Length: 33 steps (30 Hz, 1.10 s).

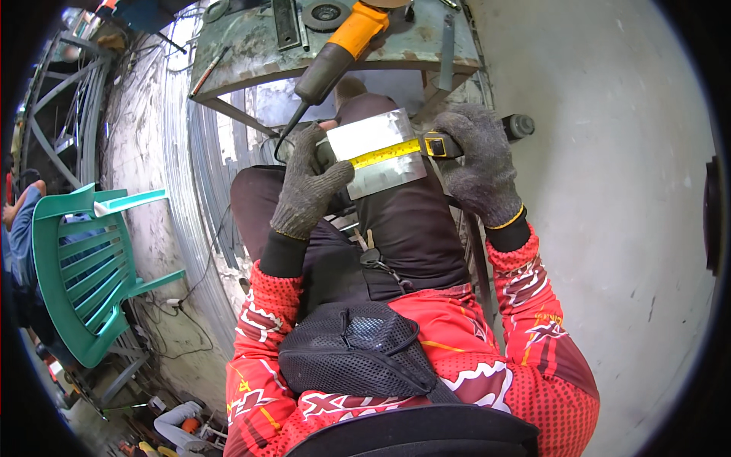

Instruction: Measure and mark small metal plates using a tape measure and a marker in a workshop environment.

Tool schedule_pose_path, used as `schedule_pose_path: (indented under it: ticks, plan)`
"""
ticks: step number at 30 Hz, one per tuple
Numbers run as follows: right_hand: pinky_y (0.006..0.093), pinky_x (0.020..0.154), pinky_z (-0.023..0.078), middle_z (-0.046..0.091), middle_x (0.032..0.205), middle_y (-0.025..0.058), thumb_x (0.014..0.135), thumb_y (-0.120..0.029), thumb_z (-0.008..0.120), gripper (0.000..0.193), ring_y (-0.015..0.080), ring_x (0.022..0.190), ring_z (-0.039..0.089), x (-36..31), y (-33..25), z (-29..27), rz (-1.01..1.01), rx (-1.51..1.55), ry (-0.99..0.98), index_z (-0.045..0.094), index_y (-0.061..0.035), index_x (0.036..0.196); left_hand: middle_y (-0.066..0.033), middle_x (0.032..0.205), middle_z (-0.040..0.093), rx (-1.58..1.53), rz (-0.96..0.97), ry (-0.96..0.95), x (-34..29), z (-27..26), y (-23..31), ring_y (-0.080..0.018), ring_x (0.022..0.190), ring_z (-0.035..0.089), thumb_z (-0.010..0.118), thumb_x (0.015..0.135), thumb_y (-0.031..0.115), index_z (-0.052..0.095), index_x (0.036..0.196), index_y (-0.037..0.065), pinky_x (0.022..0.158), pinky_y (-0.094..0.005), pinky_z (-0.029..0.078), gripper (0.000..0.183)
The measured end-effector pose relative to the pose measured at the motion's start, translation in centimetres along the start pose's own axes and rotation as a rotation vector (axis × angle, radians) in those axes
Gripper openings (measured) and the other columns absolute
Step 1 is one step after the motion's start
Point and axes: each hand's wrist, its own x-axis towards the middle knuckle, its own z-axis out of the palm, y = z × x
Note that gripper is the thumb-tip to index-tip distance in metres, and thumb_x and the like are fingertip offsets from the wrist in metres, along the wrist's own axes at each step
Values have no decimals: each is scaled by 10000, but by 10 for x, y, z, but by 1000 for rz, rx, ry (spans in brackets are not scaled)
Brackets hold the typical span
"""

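Note:
Resting on my thigh is a shiny rectangular metal plate (378, 131). The yellow blade of a tape measure (387, 154) lies across it from left to right. My left hand (308, 183), in a grey knit glove, grips the plate's left edge, its thumb against the tape's end. In the same kind of glove, my right hand (478, 164) is closed around the black and yellow tape case (439, 145) at the plate's right edge. Part of the right fingers is hidden behind the glove's back.
Ahead stands a worn metal table (411, 53) with an orange and black angle grinder (343, 49), a grinding disc (326, 15) and a flat metal strip (447, 53). A green plastic chair (87, 266) stands left, beside a seated person (23, 236). A grey wall (594, 190) rises at right.

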Motion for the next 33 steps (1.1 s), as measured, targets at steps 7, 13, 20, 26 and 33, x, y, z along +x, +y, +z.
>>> schedule_pose_path:
  ticks: [7,13,20,26,33]
  plan:
    - [466,919,507,668,1042,121,741,-11,794,346,361,1019,639,25,-13,-1,59,-81,-36,679,-70,1062,-31,1061,581,-55,110,122,8,-2,3,-105,899,586,702,860,17,448,1474,41,819,-266,527,664]
    - [490,887,492,626,1074,135,697,9,686,465,384,1017,590,31,-11,1,67,-62,-87,679,-117,1145,20,916,553,-53,54,120,8,-7,1,-51,781,529,719,897,5,570,1163,53,687,-234,467,309]
    - [483,893,493,635,1088,137,699,1,696,458,384,1032,595,28,-7,2,47,-72,-68,683,-112,1143,26,885,554,-154,62,86,10,-4,1,-43,757,527,718,911,6,604,1055,52,659,-220,451,189]
    - [452,941,502,689,1052,121,742,-14,794,351,350,1047,656,30,-8,1,82,-40,-87,696,-75,1074,17,895,569,-85,103,150,11,-2,-1,-48,731,538,720,900,-14,602,1105,49,637,-228,451,244]
    - [457,903,504,668,1086,129,735,-8,752,393,362,1022,637,30,-10,-1,42,-40,-62,684,-83,1115,18,933,580,-127,108,125,10,-4,-3,-63,808,557,725,888,-25,607,1100,41,726,-239,490,251]
